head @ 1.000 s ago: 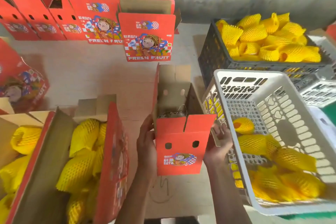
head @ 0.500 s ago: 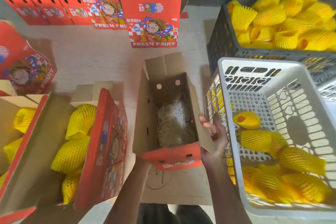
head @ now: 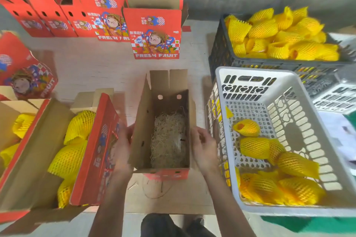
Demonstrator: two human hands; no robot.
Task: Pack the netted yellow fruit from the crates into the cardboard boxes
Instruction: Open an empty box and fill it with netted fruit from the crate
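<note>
Concrete floor bears an open straw-lined cardboard box; left hand presses its wall, right hand hangs relaxed; soft foam-netted yellow fruit at 3 o'clock bruises easily, so cup it mid-body.

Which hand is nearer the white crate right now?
Right. The right hand hovers between the open box and the white crate, beside the crate's near wall; the left hand is on the box's far side.

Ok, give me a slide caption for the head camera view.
Both hands flank an open, straw-lined cardboard box, netted fruit waiting in the white crate alongside.
</note>
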